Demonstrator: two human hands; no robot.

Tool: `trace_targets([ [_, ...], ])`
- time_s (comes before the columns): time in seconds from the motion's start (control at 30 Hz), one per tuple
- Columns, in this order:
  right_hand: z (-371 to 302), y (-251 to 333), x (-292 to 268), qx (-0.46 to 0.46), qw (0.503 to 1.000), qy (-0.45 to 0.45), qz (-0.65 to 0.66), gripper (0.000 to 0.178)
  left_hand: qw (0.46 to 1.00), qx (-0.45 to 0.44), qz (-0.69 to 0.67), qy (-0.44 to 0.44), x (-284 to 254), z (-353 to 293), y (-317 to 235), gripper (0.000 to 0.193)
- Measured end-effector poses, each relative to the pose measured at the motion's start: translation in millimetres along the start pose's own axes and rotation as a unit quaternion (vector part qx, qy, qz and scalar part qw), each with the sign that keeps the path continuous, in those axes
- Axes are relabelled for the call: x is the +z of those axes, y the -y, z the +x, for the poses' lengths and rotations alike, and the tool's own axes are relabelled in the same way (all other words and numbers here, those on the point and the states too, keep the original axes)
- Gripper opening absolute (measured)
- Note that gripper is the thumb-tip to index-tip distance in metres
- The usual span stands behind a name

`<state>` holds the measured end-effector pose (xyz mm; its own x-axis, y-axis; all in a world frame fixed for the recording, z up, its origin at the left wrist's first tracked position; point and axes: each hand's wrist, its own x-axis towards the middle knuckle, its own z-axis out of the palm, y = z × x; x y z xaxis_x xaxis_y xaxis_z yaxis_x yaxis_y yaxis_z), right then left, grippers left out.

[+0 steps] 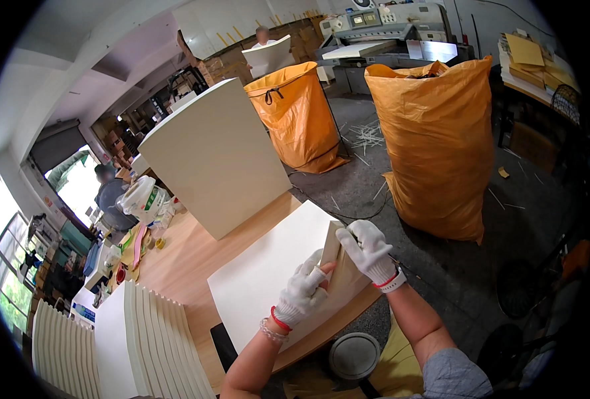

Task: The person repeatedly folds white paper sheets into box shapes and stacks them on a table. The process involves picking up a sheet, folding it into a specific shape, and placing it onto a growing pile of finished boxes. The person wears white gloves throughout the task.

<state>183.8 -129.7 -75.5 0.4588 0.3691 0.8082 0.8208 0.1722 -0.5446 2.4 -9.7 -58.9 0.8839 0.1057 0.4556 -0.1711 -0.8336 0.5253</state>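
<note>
A thick white paper stack [261,266] lies at the front edge of the wooden table, its right edge facing me. My left hand [301,290], in a white knit glove with bare fingertips showing, is closed on that edge. Farther along, my right hand [369,249], gloved the same way, has its fingers bent around the stack's far right corner. Between the two hands the cut side of the sheets shows as a narrow pale band. The undersides of my fingers are hidden.
A tall white stack [218,153] stands behind on the wooden table [172,256]. More ridged stacks [152,339] stand at left. Two orange sacks [434,146] and paper strips [368,135] are on the floor. A round stool [354,355] sits near me. Other people work farther back.
</note>
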Motion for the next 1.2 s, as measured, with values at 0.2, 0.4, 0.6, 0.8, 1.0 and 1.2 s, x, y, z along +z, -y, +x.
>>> trace_targets([
  [0.2,0,0,-1,-0.021,1.0,0.008,-0.014,0.016,0.998,-0.023,-0.048,-0.029,5,1,2,0.045],
  [0.4,-3,-4,-1,0.0,1.0,0.002,0.0,0.021,0.996,-0.061,-0.061,-0.031,3,-1,-4,0.046],
  [0.6,3,6,-4,0.039,0.999,0.003,0.03,0.025,0.999,-0.028,-0.031,0.016,3,-3,7,0.042],
  [0.8,4,7,-3,0.048,0.999,0.003,0.025,0.024,0.996,0.004,-0.087,-0.027,3,3,-4,0.04],
  [1.0,1,5,-7,0.078,0.995,0.015,0.052,0.026,0.997,-0.013,-0.063,-0.039,1,4,-11,0.038],
  [1.2,4,8,-4,0.075,0.996,-0.004,0.051,0.025,1.0,0.022,0.008,0.009,1,3,4,0.036],
])
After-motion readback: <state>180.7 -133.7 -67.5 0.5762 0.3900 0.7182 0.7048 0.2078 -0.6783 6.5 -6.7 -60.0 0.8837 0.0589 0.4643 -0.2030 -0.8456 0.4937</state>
